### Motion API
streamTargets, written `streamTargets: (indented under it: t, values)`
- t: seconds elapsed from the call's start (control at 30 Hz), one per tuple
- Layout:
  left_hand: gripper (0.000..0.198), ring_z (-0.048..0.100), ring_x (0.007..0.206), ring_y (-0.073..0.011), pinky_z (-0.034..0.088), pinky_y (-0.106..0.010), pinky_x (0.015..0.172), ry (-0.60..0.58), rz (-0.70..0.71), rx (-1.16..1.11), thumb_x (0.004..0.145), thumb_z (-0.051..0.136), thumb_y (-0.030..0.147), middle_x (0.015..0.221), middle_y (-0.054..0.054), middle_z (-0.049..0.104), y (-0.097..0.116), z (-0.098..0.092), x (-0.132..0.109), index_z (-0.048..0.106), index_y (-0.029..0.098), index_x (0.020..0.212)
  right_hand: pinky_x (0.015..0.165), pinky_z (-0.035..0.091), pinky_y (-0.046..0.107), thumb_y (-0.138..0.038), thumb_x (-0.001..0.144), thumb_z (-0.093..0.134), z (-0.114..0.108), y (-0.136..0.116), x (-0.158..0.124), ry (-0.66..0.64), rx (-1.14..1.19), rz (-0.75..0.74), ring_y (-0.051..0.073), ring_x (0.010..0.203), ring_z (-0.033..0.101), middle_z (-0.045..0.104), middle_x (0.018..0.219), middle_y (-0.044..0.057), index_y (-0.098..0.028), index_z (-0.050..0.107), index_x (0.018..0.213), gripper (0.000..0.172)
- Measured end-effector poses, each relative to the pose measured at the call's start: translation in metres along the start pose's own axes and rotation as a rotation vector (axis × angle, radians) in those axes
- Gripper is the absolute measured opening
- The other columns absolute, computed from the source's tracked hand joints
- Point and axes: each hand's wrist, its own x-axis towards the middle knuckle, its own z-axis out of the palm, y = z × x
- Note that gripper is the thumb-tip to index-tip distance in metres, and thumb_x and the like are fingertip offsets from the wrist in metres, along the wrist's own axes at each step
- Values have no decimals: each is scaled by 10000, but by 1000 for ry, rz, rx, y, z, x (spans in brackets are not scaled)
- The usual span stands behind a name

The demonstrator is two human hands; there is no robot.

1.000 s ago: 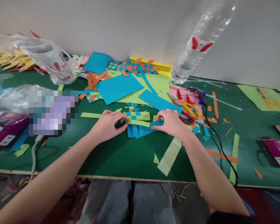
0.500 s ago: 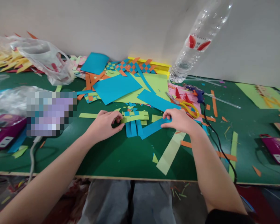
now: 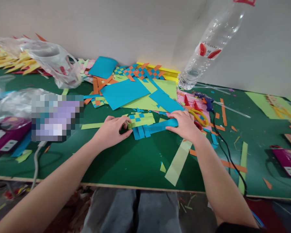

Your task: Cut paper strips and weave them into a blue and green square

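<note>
A small woven piece of green and blue paper strips [image 3: 145, 119] lies on the table in front of me. Thumb and fingers of my left hand [image 3: 111, 131] pinch its left end. Loose blue ends [image 3: 141, 132] hang from its near side. My right hand [image 3: 183, 125] grips the right end of a blue paper strip [image 3: 161, 125], which slants from the fingers toward the weave. Whether this strip passes into the weave cannot be made out. Just beyond the right hand lie yellow-handled scissors [image 3: 199, 118], partly hidden.
Blue sheets [image 3: 126, 92] and finished checkered weaves [image 3: 142, 72] lie toward the wall. A clear bottle [image 3: 208, 48] stands at the back right. A glue gun [image 3: 207, 102] trails a black cable. A blurred-out device [image 3: 57, 118] is at left, and a pale strip [image 3: 178, 165] lies nearer.
The right hand's blue strip has swung up and now lies flatter beside the weave. The green strip at the weave's near edge has flattened, showing more checks. My left hand keeps its hold.
</note>
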Motion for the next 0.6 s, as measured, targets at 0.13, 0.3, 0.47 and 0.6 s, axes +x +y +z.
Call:
streamTargets:
  t: [0.13, 0.3, 0.47, 0.6]
  values:
    - [223, 600, 694, -155, 374, -369, 855, 27, -25, 11, 876, 529, 362, 740, 24, 597, -3, 2, 0, 544, 201, 1030, 1035, 277, 539, -454, 832, 636, 4, 0, 1, 14, 13, -64, 321, 1229, 459, 580, 1322, 43, -257, 587, 1209, 428]
    - [250, 607, 698, -156, 380, -366, 850, 43, -52, 12, 867, 554, 378, 736, 25, 594, -4, 2, 1, 551, 202, 1045, 1077, 222, 545, -402, 812, 669, 5, 2, 2, 9, 34, -70, 290, 1156, 538, 650, 1183, 43, -236, 627, 1021, 270]
    - [264, 601, 691, -156, 382, -370, 853, 44, -77, 14, 866, 553, 402, 772, 19, 615, -3, 1, 1, 547, 213, 1051, 1042, 296, 510, -329, 747, 730, 1, 3, 4, 36, 67, -6, 278, 1067, 585, 681, 1054, 61, -216, 613, 958, 266]
    - [271, 600, 685, -155, 382, -367, 852, 40, -84, 15, 864, 553, 409, 790, 17, 629, -3, 1, 1, 550, 217, 1055, 1022, 322, 522, -284, 772, 683, -4, 3, 5, 101, 82, 7, 252, 909, 633, 711, 937, 40, -234, 635, 955, 195]
